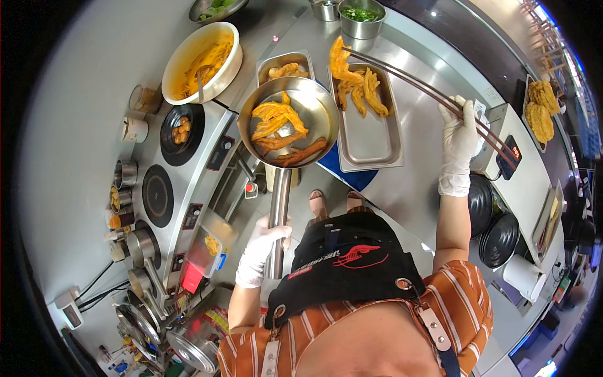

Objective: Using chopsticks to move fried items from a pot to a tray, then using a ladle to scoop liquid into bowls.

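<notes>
My gloved left hand (266, 240) grips the metal handle of a steel pan (325, 110). Orange-yellow chicken feet (278, 118) and browner pieces lie in the pan. A pair of long dark chopsticks (405, 75) is in my gloved right hand (459, 125). Their tips pinch one orange chicken foot (340, 61) over the far end of a rectangular steel tray (370, 141). Several more chicken feet (372, 92) lie in that tray's far half. Behind the pan, a second steel tray (264, 63) holds further pieces, partly hidden by the pan.
To the left, a white bowl (233, 70) holds yellow-orange food and a spoon, beyond a cooktop (158, 195) with a black pan (195, 141). A steel container of chopped greens (362, 28) stands at the back. Black plates (499, 240) and a digital scale (509, 158) are at right.
</notes>
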Motion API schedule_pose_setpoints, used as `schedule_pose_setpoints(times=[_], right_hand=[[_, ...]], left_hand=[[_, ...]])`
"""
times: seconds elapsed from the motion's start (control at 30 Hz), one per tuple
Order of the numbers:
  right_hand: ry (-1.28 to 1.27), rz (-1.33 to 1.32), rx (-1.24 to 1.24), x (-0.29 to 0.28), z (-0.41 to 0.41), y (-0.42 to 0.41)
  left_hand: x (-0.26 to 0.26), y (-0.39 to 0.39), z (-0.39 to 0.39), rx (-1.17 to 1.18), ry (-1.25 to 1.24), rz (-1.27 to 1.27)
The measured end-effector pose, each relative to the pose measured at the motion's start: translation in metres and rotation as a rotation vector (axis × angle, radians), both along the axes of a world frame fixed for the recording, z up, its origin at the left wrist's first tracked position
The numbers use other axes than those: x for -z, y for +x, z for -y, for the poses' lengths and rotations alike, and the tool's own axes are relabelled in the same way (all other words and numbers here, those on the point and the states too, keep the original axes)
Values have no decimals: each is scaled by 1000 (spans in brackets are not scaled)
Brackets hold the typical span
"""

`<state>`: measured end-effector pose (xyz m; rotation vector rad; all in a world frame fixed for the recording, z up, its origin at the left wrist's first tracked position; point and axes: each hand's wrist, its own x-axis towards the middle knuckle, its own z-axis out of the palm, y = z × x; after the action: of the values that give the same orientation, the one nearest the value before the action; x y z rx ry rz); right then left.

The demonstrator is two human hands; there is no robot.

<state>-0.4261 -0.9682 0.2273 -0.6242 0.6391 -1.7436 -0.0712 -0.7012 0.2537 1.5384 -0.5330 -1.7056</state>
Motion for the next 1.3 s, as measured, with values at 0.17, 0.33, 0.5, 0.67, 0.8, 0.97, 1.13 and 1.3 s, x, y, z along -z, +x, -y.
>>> schedule_pose_setpoints(times=[0.17,0.33,0.5,0.67,0.8,0.97,1.13,1.3], right_hand=[[134,-130,120,35,-1,8],[208,-255,219,66,18,17],[202,-401,269,69,38,31],[200,-501,220,59,44,30],[122,-582,179,44,41,34],[-25,-674,257,-16,2,43],[-198,-521,-26,-47,-29,55],[-118,-638,-253,-37,-17,82]], left_hand=[[-3,-1,-1,-17,-5,23],[-4,-1,1,-17,-23,13],[-3,0,0,-37,-20,10],[-2,3,-2,-33,-24,-30],[0,5,0,-2,-32,-1],[8,10,-4,-30,-25,-59],[6,6,-1,-6,-41,1],[15,8,-2,33,-64,-6]])
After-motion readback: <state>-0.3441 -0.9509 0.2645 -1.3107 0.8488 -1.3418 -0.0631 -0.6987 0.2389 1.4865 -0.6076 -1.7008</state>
